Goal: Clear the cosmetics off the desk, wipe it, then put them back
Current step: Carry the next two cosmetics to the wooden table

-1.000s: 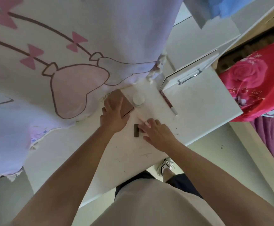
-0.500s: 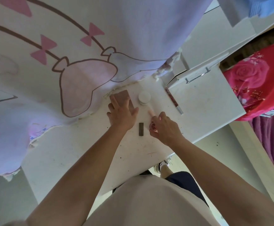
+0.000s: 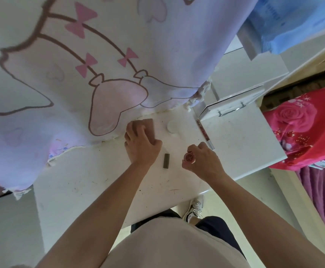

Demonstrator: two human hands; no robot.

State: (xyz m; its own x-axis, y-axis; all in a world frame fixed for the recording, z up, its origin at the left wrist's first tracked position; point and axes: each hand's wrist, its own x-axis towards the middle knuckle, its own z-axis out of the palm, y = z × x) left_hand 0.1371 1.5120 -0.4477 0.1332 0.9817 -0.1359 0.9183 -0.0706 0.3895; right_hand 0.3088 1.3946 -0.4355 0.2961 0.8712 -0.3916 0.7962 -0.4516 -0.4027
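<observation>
No legible writing on right hand [image 3: 204, 163]'s pink-capped tube [image 3: 189, 157]

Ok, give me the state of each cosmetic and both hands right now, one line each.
Left hand: closed on the flat brown rectangular compact, which is at the desk's back edge.
Right hand: gripping the small round pink-capped tube, cap end towards the camera.
Small dark rectangular stick: lying flat, untouched, between the hands.
White round jar: standing on the white desk, untouched.
Long red lip pencil: lying flat beside the white drawer box.
</observation>
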